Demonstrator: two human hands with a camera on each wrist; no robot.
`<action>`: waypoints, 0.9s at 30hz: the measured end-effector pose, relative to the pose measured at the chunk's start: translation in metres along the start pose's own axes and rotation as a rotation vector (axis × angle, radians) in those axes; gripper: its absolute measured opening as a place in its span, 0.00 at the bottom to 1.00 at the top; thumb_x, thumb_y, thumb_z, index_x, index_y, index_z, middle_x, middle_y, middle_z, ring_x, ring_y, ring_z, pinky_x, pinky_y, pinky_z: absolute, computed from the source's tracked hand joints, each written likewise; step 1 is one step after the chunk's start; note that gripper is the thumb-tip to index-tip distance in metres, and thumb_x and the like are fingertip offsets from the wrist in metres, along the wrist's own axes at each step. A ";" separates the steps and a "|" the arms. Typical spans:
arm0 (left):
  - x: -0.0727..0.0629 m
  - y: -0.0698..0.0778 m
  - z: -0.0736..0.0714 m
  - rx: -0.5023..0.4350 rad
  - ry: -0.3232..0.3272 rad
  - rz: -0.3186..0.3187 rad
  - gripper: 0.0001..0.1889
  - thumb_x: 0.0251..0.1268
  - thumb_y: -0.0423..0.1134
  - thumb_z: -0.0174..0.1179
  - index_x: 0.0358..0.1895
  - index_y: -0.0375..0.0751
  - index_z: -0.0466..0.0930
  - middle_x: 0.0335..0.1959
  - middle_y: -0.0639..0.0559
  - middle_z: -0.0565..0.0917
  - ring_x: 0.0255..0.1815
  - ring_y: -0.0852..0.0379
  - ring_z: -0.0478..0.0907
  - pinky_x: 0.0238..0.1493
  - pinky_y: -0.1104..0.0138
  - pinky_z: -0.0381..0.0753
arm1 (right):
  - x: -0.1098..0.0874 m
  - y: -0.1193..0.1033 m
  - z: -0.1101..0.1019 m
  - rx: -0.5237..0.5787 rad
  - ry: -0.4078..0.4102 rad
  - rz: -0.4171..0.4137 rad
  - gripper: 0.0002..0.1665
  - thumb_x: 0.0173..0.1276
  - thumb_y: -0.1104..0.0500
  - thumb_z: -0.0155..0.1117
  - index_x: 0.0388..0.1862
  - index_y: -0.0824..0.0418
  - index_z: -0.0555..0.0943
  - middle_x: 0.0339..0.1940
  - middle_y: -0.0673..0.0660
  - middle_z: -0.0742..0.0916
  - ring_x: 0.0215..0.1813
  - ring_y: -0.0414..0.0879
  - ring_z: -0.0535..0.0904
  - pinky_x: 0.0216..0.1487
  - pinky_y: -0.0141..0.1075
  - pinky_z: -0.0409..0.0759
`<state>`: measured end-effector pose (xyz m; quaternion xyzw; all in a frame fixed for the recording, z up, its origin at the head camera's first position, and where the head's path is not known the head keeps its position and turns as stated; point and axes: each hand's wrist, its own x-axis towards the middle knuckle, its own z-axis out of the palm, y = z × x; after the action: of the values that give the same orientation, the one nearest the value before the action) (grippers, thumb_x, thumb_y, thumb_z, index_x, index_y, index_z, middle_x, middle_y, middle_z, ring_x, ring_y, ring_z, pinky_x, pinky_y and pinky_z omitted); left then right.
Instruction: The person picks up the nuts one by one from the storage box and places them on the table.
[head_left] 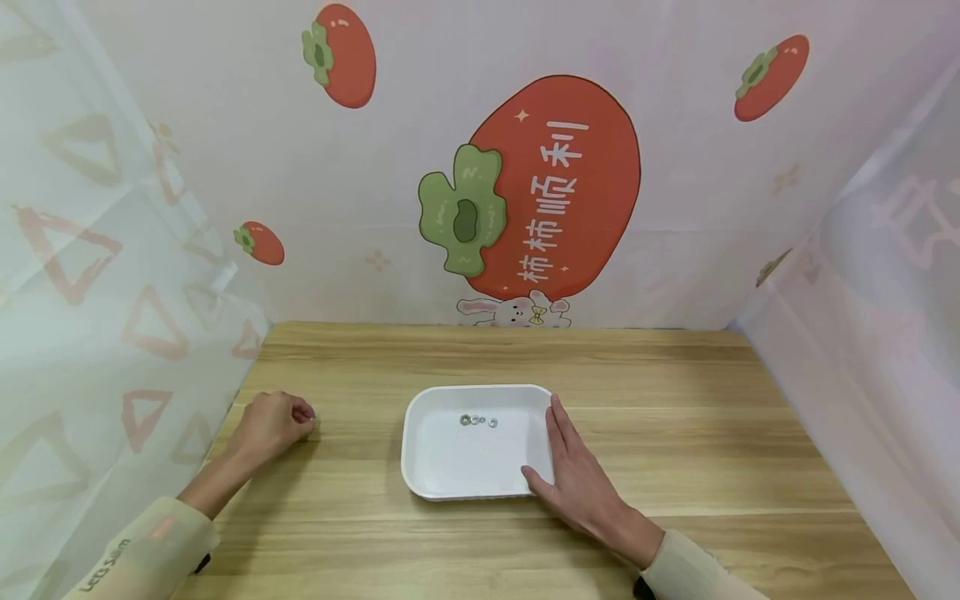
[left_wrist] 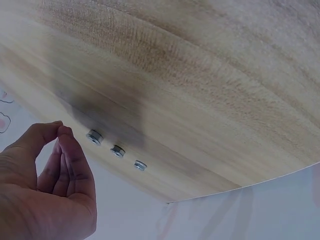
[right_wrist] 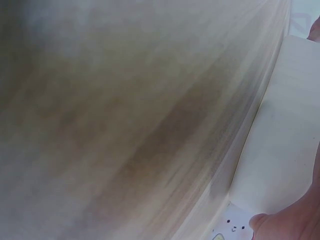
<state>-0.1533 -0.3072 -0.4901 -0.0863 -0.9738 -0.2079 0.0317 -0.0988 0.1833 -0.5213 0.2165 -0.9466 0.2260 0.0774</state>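
Note:
My left hand (head_left: 272, 427) is low over the table's left part, thumb and forefinger pinched together. A small shiny piece (head_left: 315, 422) shows at those fingertips in the head view; its kind I cannot tell. Three metal nuts (left_wrist: 118, 151) stand in a row on the wood beside the fingertips in the left wrist view; the hand hides them from the head view. My right hand (head_left: 581, 483) rests along the right side of a white tray (head_left: 412, 479), fingers nearly straight at the rim, thumb by the front corner. Several small nuts (head_left: 465, 420) lie in a row inside the tray.
The wood-grain table (head_left: 675, 433) reaches back to a white cloth wall (head_left: 690, 192) printed with persimmons. More printed cloth (head_left: 97, 275) closes off the left side, and another cloth (head_left: 885, 333) bounds the right side.

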 end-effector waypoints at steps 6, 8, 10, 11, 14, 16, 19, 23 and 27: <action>0.001 0.000 0.001 0.023 -0.028 0.005 0.03 0.58 0.29 0.72 0.28 0.39 0.90 0.24 0.53 0.88 0.25 0.55 0.84 0.29 0.57 0.85 | -0.001 0.000 0.001 -0.004 0.002 -0.001 0.60 0.74 0.40 0.65 0.85 0.75 0.49 0.89 0.66 0.51 0.85 0.60 0.57 0.76 0.54 0.71; 0.001 0.000 0.001 0.027 -0.033 0.008 0.03 0.58 0.30 0.72 0.28 0.39 0.90 0.24 0.53 0.88 0.25 0.56 0.84 0.29 0.57 0.85 | -0.001 0.000 0.001 -0.007 0.004 -0.003 0.60 0.74 0.40 0.65 0.84 0.75 0.49 0.89 0.67 0.52 0.85 0.61 0.57 0.75 0.54 0.71; 0.001 0.000 0.001 0.028 -0.043 0.009 0.03 0.58 0.30 0.73 0.28 0.39 0.90 0.25 0.53 0.88 0.26 0.55 0.84 0.30 0.56 0.85 | -0.001 0.000 0.001 -0.005 0.005 -0.005 0.60 0.73 0.40 0.65 0.84 0.75 0.49 0.88 0.67 0.52 0.85 0.61 0.58 0.75 0.54 0.72; 0.002 0.001 0.001 0.028 -0.049 0.012 0.03 0.58 0.30 0.73 0.28 0.39 0.90 0.25 0.53 0.88 0.26 0.55 0.84 0.30 0.56 0.86 | 0.000 0.000 0.000 -0.002 0.004 -0.004 0.60 0.74 0.40 0.65 0.84 0.75 0.49 0.89 0.67 0.52 0.85 0.61 0.57 0.75 0.55 0.72; 0.002 0.001 0.001 0.032 -0.062 0.016 0.03 0.58 0.31 0.74 0.28 0.39 0.90 0.26 0.52 0.88 0.27 0.54 0.85 0.31 0.54 0.87 | 0.000 0.000 0.000 0.004 0.001 0.000 0.60 0.74 0.40 0.64 0.85 0.75 0.48 0.89 0.66 0.51 0.85 0.61 0.57 0.75 0.55 0.72; 0.002 0.002 0.001 0.033 -0.065 0.024 0.03 0.58 0.31 0.74 0.28 0.39 0.90 0.26 0.51 0.88 0.27 0.54 0.85 0.32 0.54 0.87 | 0.000 0.000 0.000 0.005 0.001 0.001 0.60 0.74 0.40 0.64 0.85 0.75 0.48 0.89 0.66 0.51 0.85 0.61 0.57 0.75 0.55 0.71; 0.002 0.002 0.002 0.039 -0.058 0.034 0.04 0.58 0.30 0.75 0.28 0.39 0.90 0.26 0.51 0.88 0.26 0.55 0.85 0.31 0.54 0.87 | -0.001 0.000 0.000 0.004 -0.005 0.004 0.60 0.74 0.39 0.64 0.85 0.75 0.48 0.89 0.65 0.50 0.85 0.61 0.57 0.76 0.55 0.71; 0.001 0.002 0.002 0.040 -0.050 0.046 0.04 0.58 0.30 0.75 0.28 0.38 0.90 0.26 0.50 0.89 0.26 0.55 0.85 0.31 0.55 0.87 | -0.001 0.000 0.001 -0.002 -0.002 -0.001 0.59 0.74 0.39 0.63 0.85 0.75 0.48 0.89 0.66 0.51 0.85 0.61 0.57 0.76 0.54 0.71; 0.001 0.001 0.002 0.042 -0.050 0.044 0.03 0.58 0.30 0.74 0.29 0.38 0.91 0.26 0.50 0.89 0.25 0.55 0.85 0.30 0.55 0.87 | 0.000 0.000 0.001 -0.003 0.005 -0.009 0.59 0.74 0.40 0.64 0.84 0.75 0.49 0.88 0.68 0.52 0.85 0.61 0.58 0.75 0.55 0.72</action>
<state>-0.1539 -0.3050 -0.4914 -0.1124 -0.9763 -0.1844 0.0138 -0.0990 0.1831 -0.5220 0.2201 -0.9458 0.2246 0.0813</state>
